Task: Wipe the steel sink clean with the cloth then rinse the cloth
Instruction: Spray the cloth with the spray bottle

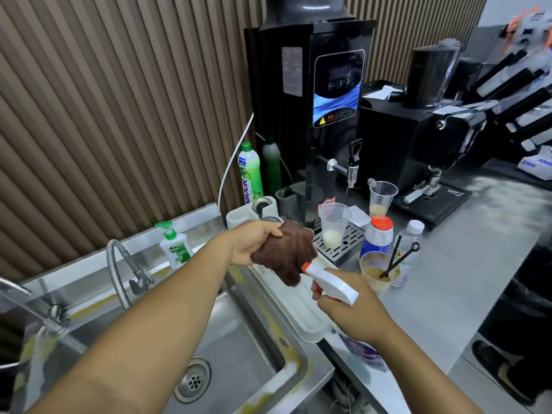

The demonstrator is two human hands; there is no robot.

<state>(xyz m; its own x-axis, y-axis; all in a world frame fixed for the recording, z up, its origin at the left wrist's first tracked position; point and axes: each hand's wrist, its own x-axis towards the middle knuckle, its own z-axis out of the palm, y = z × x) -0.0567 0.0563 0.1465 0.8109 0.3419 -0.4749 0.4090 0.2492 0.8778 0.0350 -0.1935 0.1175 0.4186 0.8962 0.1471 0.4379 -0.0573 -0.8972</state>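
Left hand (pixel 254 242) squeezes brown cloth (pixel 288 253) above white tray (pixel 301 312) beside sink (pixel 239 348). Right hand (pixel 349 309) wraps around spray bottle (pixel 331 283), nozzle pointing at cloth.

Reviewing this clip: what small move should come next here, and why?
Probably squeeze the trigger: the right hand holds the spray bottle with its orange nozzle pointed at the brown cloth bunched in the left hand, and the steel sink below shows yellowish stains not yet wiped.

Bare forearms, left hand (pixel 254 245), right hand (pixel 354 313)
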